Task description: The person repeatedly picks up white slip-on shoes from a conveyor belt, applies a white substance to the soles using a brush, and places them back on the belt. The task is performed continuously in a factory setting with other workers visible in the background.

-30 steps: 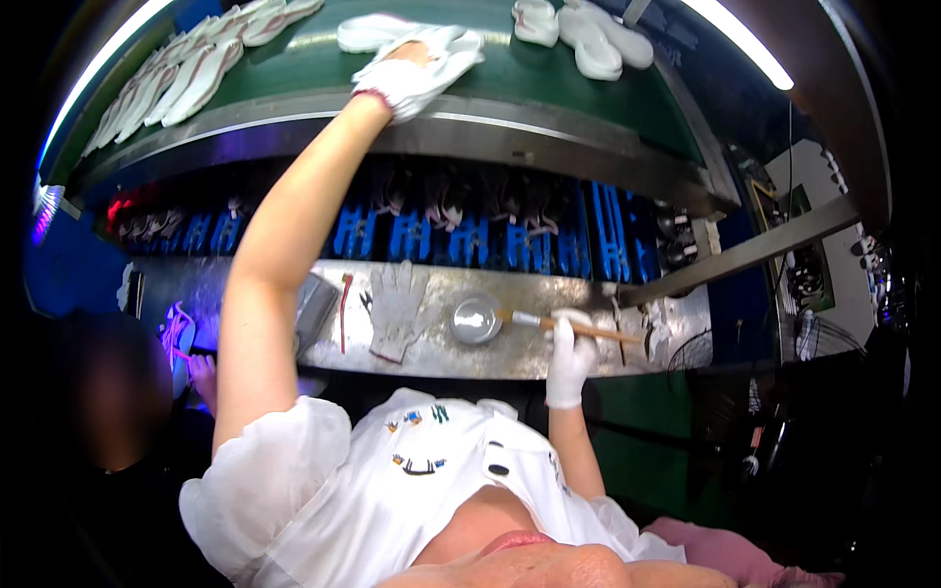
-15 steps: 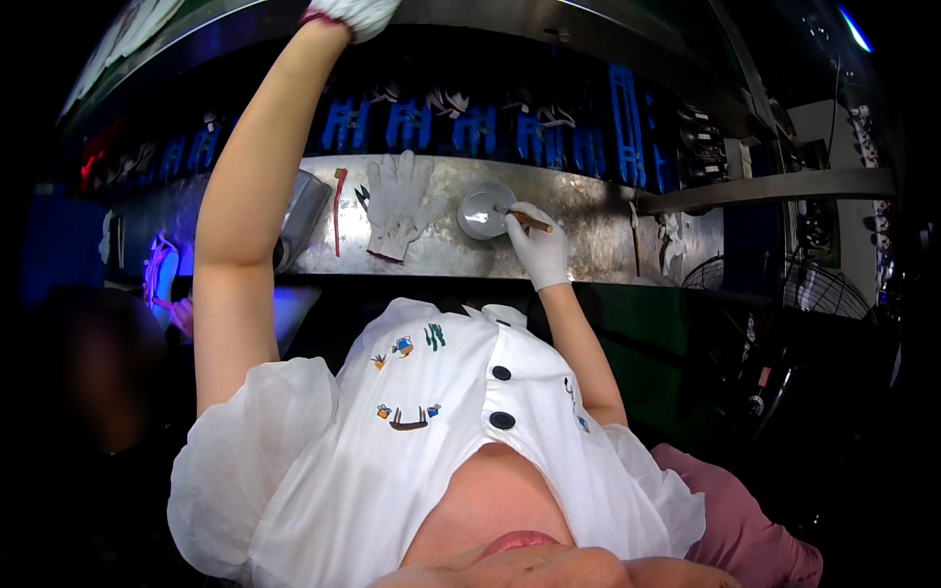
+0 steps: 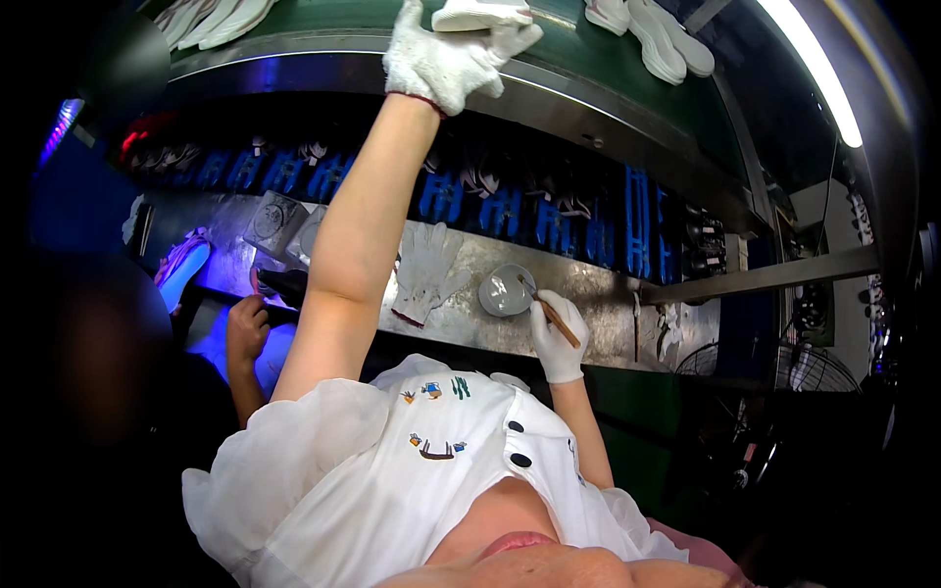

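Observation:
High up over the green conveyor belt [image 3: 578, 57], my left hand [image 3: 443, 67] in a white knit glove reaches out at full arm's length. Its fingers close around a white shoe sole [image 3: 480, 14], cut off by the top of the picture. My right hand [image 3: 561, 343], in a thin white glove, grips a brush [image 3: 559, 325] by its wooden handle. The brush tip is at the right rim of a round bowl [image 3: 505, 292] with whitish liquid. Left of the bowl, an empty knit glove [image 3: 427, 272] lies flat on the metal bench [image 3: 613, 318].
More white soles [image 3: 655, 44] lie on the belt. Beneath it, a row of blue racks [image 3: 500, 211] carries shoe uppers. A metal bar [image 3: 765, 277] crosses at right, above a wire fan guard [image 3: 818, 367]. At left, a co-worker's hand [image 3: 247, 328] is near a shoe [image 3: 184, 265].
My left hand has moved right along the belt and now has a sole in its grasp. The view has tilted and shifted; the right hand still has the brush by the bowl.

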Demonstrator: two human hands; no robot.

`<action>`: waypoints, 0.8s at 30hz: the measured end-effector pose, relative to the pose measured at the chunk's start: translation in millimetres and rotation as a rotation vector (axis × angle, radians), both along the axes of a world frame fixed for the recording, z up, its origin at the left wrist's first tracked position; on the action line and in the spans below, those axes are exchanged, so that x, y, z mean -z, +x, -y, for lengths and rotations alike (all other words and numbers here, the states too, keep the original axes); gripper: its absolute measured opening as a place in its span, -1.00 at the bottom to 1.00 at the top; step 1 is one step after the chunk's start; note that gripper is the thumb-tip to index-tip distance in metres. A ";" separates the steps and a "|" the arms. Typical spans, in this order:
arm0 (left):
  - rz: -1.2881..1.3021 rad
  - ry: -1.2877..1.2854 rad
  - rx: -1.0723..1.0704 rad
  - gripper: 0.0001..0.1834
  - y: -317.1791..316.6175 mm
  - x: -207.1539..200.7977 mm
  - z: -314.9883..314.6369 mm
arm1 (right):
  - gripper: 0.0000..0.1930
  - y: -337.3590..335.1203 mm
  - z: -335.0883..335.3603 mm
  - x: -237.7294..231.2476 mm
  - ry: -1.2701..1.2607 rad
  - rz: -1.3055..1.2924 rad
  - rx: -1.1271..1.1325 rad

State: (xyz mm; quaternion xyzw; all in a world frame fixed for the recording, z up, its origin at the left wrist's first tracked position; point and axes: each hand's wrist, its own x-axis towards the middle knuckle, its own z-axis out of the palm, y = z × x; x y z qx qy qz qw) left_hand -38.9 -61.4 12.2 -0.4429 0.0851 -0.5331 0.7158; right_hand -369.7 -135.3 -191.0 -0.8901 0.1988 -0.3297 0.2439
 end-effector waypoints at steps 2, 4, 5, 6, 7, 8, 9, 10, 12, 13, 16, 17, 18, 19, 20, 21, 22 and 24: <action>0.757 0.522 -0.441 -0.14 5.1 9.6 13.9 | -0.85 0.7 -2.5 -0.4 -0.025 -0.045 -0.029; 0.705 0.335 -0.443 -0.16 12.1 21.0 24.5 | -0.85 0.3 -4.1 0.8 -0.015 -0.181 0.007; 0.684 0.266 -0.451 -0.16 13.9 27.7 29.8 | -0.85 -0.4 -4.9 1.9 -0.033 -0.138 0.006; 0.661 0.201 -0.460 -0.16 15.6 32.8 35.1 | -0.85 -1.8 -5.3 2.7 -0.031 -0.068 -0.010; 0.662 0.194 -0.475 -0.19 15.6 37.9 38.5 | -0.85 -2.3 -5.7 3.8 -0.036 -0.023 -0.043; 0.679 0.226 -0.465 -0.20 17.3 40.1 40.1 | -0.86 -3.7 -5.7 4.3 -0.012 0.037 -0.056; 0.696 0.255 -0.451 -0.21 17.8 40.2 42.8 | -0.86 -3.5 -6.5 5.8 -0.003 -0.059 -0.023; 0.714 0.279 -0.438 -0.22 17.9 39.3 41.6 | -0.86 -3.3 -7.2 7.6 0.019 -0.145 0.015; 0.731 0.288 -0.468 -0.23 11.3 32.8 39.6 | -0.85 -4.4 -5.1 10.5 0.072 -0.134 0.035; 0.736 0.300 -0.491 -0.23 4.6 29.9 34.3 | -0.85 -6.6 -5.0 11.5 0.112 -0.043 0.013; 0.786 0.569 -0.392 -0.30 -30.4 28.3 14.1 | -0.87 -6.9 1.3 7.6 0.171 0.008 0.053; 0.873 0.544 -0.408 -0.26 -45.9 32.5 4.2 | -0.87 -7.6 4.3 2.0 0.220 -0.026 0.105; 0.985 0.611 -0.541 -0.24 -65.3 40.9 -5.9 | -0.87 -7.0 8.6 -6.1 0.292 -0.049 0.170; 1.119 0.664 -0.686 -0.12 -83.6 50.7 -17.8 | -0.86 -6.5 14.5 -17.9 0.319 0.052 0.160; 1.143 0.708 -0.718 -0.08 -104.4 62.3 -30.1 | -0.85 -7.4 18.4 -32.4 0.420 0.115 0.203; 1.120 0.757 -0.556 -0.04 -116.4 71.9 -39.7 | -0.84 -7.2 24.5 -50.3 0.534 0.143 0.284; 1.147 0.788 -0.366 -0.04 -127.6 81.5 -51.9 | -0.83 -9.0 27.2 -70.1 0.574 0.298 0.189; 1.215 0.992 -0.367 -0.07 -154.2 95.4 -62.5 | -0.81 -10.8 30.2 -112.9 0.502 0.384 0.149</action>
